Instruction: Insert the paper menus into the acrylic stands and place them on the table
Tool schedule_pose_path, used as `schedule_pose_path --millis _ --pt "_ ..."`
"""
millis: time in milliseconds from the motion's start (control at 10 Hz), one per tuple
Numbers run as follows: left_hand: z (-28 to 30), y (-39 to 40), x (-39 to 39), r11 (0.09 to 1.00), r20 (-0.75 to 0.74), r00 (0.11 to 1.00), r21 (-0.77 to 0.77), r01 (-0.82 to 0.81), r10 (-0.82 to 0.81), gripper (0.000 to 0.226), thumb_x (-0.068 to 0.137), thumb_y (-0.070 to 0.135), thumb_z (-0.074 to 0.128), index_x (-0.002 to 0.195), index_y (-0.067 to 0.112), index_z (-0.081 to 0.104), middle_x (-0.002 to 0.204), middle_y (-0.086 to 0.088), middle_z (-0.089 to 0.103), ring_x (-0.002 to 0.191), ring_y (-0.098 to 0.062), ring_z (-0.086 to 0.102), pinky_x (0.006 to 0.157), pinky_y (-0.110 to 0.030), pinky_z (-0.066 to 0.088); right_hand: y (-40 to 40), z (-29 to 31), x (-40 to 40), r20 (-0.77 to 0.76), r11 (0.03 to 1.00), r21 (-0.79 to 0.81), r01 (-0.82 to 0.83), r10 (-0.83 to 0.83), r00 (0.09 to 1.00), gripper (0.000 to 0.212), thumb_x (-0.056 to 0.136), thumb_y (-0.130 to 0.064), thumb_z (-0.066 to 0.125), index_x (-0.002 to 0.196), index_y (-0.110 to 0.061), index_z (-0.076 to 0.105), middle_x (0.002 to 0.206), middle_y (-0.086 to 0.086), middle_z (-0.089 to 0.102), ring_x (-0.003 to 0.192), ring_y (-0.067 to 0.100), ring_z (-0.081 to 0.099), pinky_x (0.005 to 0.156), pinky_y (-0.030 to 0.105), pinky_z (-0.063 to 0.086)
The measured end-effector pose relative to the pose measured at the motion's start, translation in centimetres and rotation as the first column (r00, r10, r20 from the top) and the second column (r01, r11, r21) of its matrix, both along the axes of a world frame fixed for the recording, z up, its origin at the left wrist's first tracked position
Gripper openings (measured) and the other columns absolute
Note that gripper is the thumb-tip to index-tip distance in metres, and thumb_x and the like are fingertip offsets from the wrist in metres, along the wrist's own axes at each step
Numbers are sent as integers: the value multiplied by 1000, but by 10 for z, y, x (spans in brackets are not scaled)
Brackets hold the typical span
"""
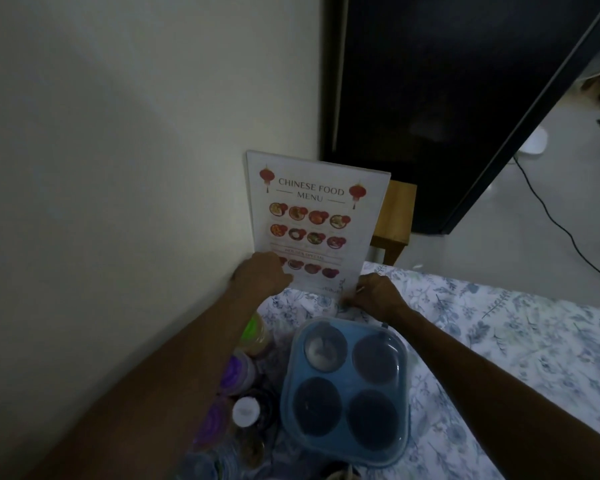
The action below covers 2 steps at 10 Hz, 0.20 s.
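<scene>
A clear acrylic stand (378, 202) stands upright at the far edge of the table, close to the wall. Inside it is a paper menu (312, 216) headed "Chinese Food Menu", with red lanterns and rows of dish photos. My left hand (262, 273) grips the stand's lower left corner and covers part of the bottom row. My right hand (374, 294) holds the lower right corner at the base. The stand's foot is hidden behind both hands.
The table wears a blue floral cloth (499, 327). A blue container with four round compartments (345, 389) sits just in front of the stand. Several small jars with purple and green lids (236, 372) line the wall side. A wooden stool (395, 216) and a dark door stand beyond.
</scene>
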State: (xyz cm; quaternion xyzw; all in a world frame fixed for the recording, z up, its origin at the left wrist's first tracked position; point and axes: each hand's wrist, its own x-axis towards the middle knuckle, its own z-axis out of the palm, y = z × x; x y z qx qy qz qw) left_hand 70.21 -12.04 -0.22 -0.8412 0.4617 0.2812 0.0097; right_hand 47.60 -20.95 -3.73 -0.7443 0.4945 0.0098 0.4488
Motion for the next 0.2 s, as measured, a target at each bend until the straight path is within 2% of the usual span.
schedule_pose_path --millis 200 --pt "21 -2 -2 999 -30 999 -22 40 -41 54 90 50 60 122 6 62 121 -16 66 106 -29 62 81 -29 46 2 10 -12 25 999 -52 -14 16 1000 40 77 -27 84 114 -16 73 117 5 75 106 24 69 97 38 55"
